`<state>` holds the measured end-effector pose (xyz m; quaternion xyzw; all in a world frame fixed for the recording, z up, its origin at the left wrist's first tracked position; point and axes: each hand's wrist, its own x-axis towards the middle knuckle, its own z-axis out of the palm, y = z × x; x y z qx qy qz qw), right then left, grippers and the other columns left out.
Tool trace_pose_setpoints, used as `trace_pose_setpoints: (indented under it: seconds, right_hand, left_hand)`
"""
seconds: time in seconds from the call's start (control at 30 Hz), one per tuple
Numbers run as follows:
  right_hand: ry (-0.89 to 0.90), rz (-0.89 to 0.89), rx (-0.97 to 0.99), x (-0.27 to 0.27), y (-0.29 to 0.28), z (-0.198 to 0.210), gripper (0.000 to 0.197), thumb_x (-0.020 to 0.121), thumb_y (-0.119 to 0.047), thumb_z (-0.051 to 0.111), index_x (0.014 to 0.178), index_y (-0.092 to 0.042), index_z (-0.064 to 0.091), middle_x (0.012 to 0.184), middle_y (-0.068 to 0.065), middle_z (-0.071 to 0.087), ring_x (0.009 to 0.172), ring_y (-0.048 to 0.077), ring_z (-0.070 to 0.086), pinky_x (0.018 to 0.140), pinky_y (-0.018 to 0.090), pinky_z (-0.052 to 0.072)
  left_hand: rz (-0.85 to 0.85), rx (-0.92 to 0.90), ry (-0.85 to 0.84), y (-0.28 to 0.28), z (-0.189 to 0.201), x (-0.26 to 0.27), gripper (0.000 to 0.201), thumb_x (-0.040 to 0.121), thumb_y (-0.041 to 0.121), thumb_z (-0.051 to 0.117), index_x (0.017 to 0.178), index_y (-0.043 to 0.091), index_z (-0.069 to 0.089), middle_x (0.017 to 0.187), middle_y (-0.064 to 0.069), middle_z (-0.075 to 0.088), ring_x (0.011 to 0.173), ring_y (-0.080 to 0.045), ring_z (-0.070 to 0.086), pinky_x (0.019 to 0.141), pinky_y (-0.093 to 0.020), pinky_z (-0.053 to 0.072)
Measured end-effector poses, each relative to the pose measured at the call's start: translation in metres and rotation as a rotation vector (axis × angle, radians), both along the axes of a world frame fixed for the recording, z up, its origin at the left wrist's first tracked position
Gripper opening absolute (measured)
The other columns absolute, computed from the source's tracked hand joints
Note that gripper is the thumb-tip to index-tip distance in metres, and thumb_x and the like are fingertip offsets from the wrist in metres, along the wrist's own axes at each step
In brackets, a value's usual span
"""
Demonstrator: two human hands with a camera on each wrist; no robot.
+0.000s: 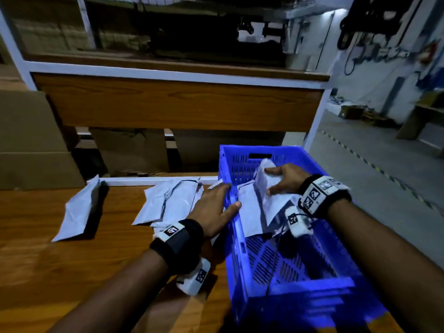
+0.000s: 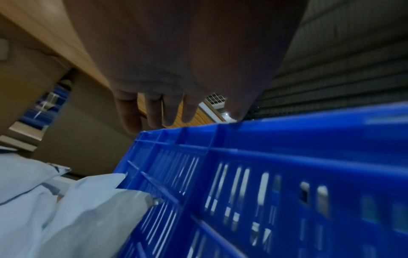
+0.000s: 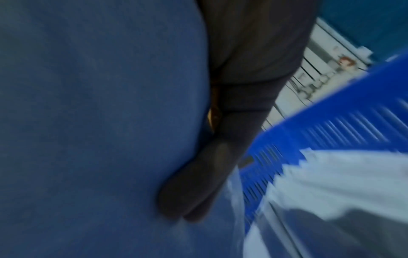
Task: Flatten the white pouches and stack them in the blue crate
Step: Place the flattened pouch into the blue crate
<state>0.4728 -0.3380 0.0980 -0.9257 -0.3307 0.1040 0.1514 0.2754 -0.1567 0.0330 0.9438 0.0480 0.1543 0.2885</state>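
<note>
- White pouch (image 1: 274, 200) leans tilted inside blue crate (image 1: 288, 288), pressed under right hand (image 1: 286, 181), whose fingers lie flat and clasp nothing.
- Left hand (image 1: 213, 207) lies relaxed across the crate's left rim, holding nothing.
- Loose pouches (image 1: 170, 200) lie just outside that rim.

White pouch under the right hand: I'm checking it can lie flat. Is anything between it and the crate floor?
Yes. A second pouch lies on the floor of the blue crate, partly under the white pouch that the right hand rests on.
</note>
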Motion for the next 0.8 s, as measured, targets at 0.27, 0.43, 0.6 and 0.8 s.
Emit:
trace_pose_setpoints:
  seconds: [0.27, 0.43, 0.6, 0.8]
  right_hand:
    - [0.057, 0.01, -0.063, 0.003, 0.04, -0.09, 0.096, 0.074, -0.044, 0.081, 0.152, -0.017, 0.032, 0.152, 0.008, 0.04, 0.138, 0.025, 0.04, 0.111, 0.032, 0.035]
    - [-0.09, -0.019, -0.177, 0.005, 0.044, -0.116, 0.089, 0.072, -0.06, 0.066, 0.145, -0.019, 0.037, 0.138, 0.013, 0.053, 0.123, 0.033, 0.051, 0.1, 0.039, 0.044]
    - [-0.133, -0.144, -0.246, 0.006, 0.04, -0.122, 0.098, 0.072, -0.074, 0.058, 0.151, -0.035, 0.014, 0.149, 0.023, 0.025, 0.135, 0.044, 0.025, 0.106, 0.051, 0.029]
    - [0.012, -0.212, -0.092, -0.007, 0.065, -0.118, 0.097, 0.067, -0.073, 0.066, 0.147, -0.039, 0.022, 0.141, 0.023, 0.031, 0.125, 0.044, 0.035, 0.106, 0.05, 0.034]
  left_hand:
    - [0.022, 0.046, 0.04, -0.014, -0.01, 0.002, 0.075, 0.088, 0.061, 0.016, 0.152, 0.022, 0.019, 0.149, -0.006, 0.04, 0.135, -0.023, 0.033, 0.105, -0.041, 0.036]
    - [0.041, 0.04, 0.045, -0.012, -0.014, 0.001, 0.078, 0.086, 0.064, 0.01, 0.153, 0.025, 0.016, 0.15, -0.003, 0.038, 0.138, -0.02, 0.029, 0.108, -0.043, 0.034]
    - [0.038, 0.011, 0.057, -0.015, -0.012, -0.001, 0.074, 0.089, 0.062, 0.011, 0.154, 0.026, 0.012, 0.153, -0.001, 0.034, 0.139, -0.018, 0.027, 0.11, -0.042, 0.032]
    - [0.034, 0.006, 0.068, -0.018, -0.01, -0.003, 0.07, 0.093, 0.056, 0.015, 0.155, 0.024, 0.011, 0.154, -0.001, 0.033, 0.139, -0.017, 0.025, 0.11, -0.038, 0.031]
